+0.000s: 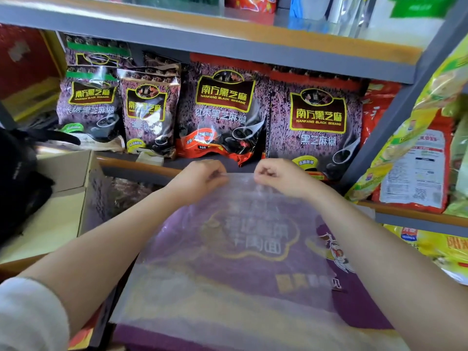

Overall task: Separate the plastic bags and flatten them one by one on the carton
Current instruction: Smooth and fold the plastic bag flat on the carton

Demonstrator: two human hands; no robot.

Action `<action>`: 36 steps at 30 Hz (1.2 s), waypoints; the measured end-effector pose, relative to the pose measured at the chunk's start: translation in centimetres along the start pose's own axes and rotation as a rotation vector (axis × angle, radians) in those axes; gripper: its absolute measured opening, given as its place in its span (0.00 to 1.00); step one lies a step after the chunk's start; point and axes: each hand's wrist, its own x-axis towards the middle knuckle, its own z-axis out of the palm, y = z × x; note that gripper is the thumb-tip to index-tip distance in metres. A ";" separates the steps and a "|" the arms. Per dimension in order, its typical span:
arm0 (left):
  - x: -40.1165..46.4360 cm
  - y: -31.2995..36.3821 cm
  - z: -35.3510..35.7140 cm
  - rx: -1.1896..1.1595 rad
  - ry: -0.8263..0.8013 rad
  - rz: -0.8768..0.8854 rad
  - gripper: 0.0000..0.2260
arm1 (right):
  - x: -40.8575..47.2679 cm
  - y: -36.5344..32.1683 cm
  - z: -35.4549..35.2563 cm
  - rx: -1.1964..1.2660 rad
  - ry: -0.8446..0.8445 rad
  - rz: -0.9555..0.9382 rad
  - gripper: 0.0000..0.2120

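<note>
Head view: left hand (200, 177) and right hand (277, 177) pinch the far edge of a translucent plastic bag (228, 262), fingers clamped on it, spread over the purple carton (359, 307). Flattening looks underway; remaining bags cannot be seen

We see a milky, translucent plastic bag (228, 249) over a purple carton (359, 307) printed with yellow-outlined lettering and a white-and-orange cartoon figure. On the grey shelf (202, 39) with an orange-brown edge strip we note sesame packets (316, 127) in speckled purple-black with dark brown labels framed in yellow, yellow characters, one with a red-orange base; a red packet with a white label (415, 171) and yellow-green packs (443, 79) sit at right. We log a plain tan cardboard box (65, 171) and a black bag (17, 183) at left, and an off-white sleeve (27, 315) at bottom left.
</note>
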 end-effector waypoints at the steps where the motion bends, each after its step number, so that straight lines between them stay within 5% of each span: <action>1: -0.1 0.0 0.0 -0.031 0.010 -0.003 0.06 | -0.2 0.1 -0.1 0.013 0.002 0.012 0.04; 7: -1.0 -0.8 0.3 0.165 -0.031 0.163 0.21 | -2.7 1.7 -1.1 -0.023 -0.051 0.136 0.13; 19: -1.1 3.0 0.6 0.769 -0.160 0.012 0.18 | -8.9 4.5 -2.8 -0.031 0.039 0.218 0.07; 23: 0.5 9.5 4.2 0.629 -0.028 0.063 0.14 | -8.1 3.9 -2.1 -0.104 0.091 0.119 0.08; 26: 1.1 12.3 8.7 0.446 -0.033 -0.085 0.11 | -8.5 4.1 -1.8 -0.107 0.056 0.124 0.12; 36: 1.0 10.7 10.3 0.243 -0.001 0.038 0.12 | -14.4 8.1 -6.6 0.090 0.016 0.327 0.10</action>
